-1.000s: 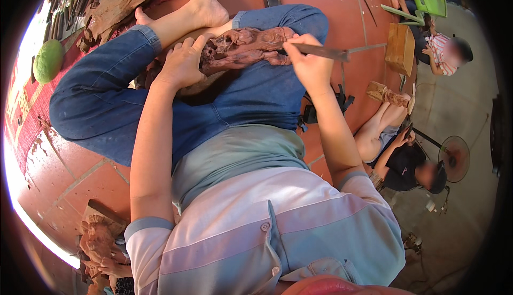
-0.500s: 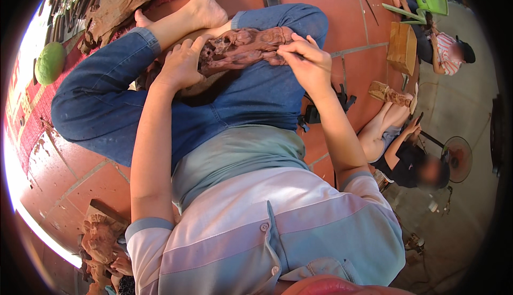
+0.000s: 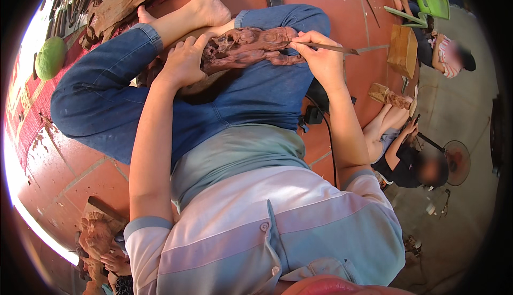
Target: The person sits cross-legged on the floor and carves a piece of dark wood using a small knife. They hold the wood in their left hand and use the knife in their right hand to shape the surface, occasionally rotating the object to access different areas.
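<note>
Two hands (image 3: 184,63) (image 3: 320,60) hold one carving (image 3: 248,46), seemingly one chisel (image 3: 331,48).

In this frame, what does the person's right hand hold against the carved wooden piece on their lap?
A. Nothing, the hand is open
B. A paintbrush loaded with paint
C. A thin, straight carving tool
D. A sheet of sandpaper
C: the right hand grips a thin carving tool with its tip at the brown wood carving, which the left hand steadies.
</note>
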The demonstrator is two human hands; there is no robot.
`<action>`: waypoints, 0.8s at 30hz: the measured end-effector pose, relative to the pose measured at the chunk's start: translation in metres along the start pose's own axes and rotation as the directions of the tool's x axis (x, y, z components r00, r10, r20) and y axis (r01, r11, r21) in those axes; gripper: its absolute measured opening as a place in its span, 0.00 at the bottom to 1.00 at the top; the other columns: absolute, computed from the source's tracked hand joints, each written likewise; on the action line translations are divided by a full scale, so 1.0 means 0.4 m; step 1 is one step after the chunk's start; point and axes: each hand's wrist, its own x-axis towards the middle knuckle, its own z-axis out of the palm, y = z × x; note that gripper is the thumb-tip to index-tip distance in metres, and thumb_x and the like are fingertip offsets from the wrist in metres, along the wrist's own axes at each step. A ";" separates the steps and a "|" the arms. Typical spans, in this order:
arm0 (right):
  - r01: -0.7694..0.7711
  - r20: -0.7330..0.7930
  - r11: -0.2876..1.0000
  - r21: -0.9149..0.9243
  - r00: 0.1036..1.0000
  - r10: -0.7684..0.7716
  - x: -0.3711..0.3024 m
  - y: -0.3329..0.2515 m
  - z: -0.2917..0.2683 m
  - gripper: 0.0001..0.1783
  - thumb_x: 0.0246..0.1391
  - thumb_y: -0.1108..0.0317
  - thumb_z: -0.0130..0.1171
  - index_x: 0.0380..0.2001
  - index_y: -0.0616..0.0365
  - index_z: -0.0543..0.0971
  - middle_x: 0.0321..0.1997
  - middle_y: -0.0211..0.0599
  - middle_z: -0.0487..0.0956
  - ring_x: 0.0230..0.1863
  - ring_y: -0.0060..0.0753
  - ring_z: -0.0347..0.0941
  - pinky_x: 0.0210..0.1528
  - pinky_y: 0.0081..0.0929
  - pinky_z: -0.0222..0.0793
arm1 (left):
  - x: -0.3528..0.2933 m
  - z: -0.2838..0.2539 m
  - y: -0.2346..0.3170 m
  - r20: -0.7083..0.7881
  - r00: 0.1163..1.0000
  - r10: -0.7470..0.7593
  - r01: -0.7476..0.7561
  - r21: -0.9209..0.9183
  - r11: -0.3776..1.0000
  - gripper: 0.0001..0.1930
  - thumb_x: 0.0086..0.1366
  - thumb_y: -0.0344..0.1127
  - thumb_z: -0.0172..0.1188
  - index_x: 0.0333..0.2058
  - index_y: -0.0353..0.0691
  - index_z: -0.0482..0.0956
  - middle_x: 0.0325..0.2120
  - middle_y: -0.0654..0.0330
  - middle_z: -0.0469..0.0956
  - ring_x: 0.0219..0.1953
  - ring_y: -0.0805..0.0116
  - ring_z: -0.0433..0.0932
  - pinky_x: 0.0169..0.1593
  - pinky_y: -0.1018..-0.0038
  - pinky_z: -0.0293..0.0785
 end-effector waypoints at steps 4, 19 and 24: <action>0.325 -0.047 0.843 -0.429 0.924 -0.379 -0.019 0.025 0.057 0.06 0.44 0.70 0.69 0.28 0.54 0.83 0.29 0.35 0.82 0.34 0.30 0.81 0.38 0.27 0.75 | 0.002 0.003 0.000 -0.003 1.000 0.003 -0.003 0.006 1.000 0.51 0.36 0.32 0.75 0.62 0.51 0.58 0.53 0.50 0.68 0.57 0.45 0.65 0.59 0.58 0.65; 0.118 -0.029 0.991 -0.066 0.992 -0.121 0.002 0.023 0.001 0.05 0.46 0.74 0.67 0.29 0.58 0.83 0.29 0.36 0.83 0.48 0.26 0.78 0.43 0.23 0.74 | 0.002 -0.007 0.006 0.035 0.999 -0.031 0.031 0.005 0.999 0.51 0.36 0.31 0.75 0.62 0.50 0.58 0.54 0.50 0.67 0.58 0.45 0.64 0.60 0.58 0.63; 0.219 -0.057 0.936 -0.277 0.968 -0.243 -0.017 0.025 0.052 0.06 0.42 0.73 0.69 0.27 0.55 0.82 0.29 0.36 0.81 0.47 0.32 0.79 0.54 0.29 0.69 | 0.003 0.002 -0.001 0.000 1.000 -0.005 0.005 -0.010 1.000 0.51 0.36 0.31 0.75 0.62 0.51 0.58 0.53 0.50 0.68 0.58 0.45 0.65 0.60 0.58 0.64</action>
